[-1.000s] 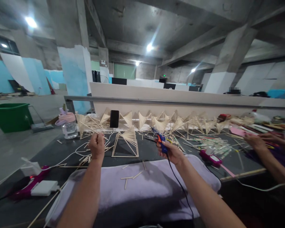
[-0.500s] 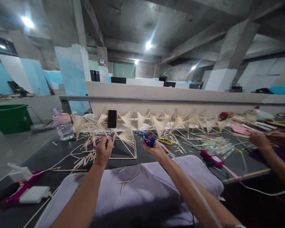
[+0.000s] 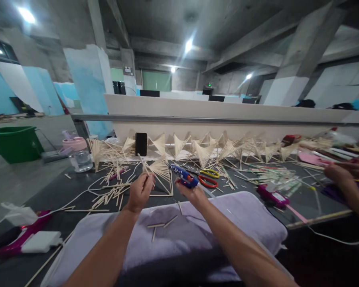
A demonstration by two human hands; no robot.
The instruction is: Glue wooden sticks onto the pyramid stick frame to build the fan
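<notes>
My left hand (image 3: 140, 193) is closed in a pinch on a thin wooden stick (image 3: 144, 163) that points up and away. My right hand (image 3: 191, 192) grips a blue and orange glue gun (image 3: 183, 175), its nozzle aimed left toward the stick. Both hands hover close together above the dark table (image 3: 77, 191), just in front of a pyramid frame of sticks (image 3: 160, 175). A pale cloth (image 3: 197, 227) with a few loose sticks lies under my forearms.
A row of stick fan models (image 3: 215, 149) lines the back, with a black phone (image 3: 141, 144) standing among them. Scissors (image 3: 208, 177), a pink-lidded jar (image 3: 79, 153), a magenta glue gun (image 3: 273, 195) and a white adapter (image 3: 42, 241) lie about. Another person's hands (image 3: 344, 175) work at the right.
My left hand moved right and nearer with the stick. My right hand carried the glue gun left, so both hands now meet in front of the pyramid frame.
</notes>
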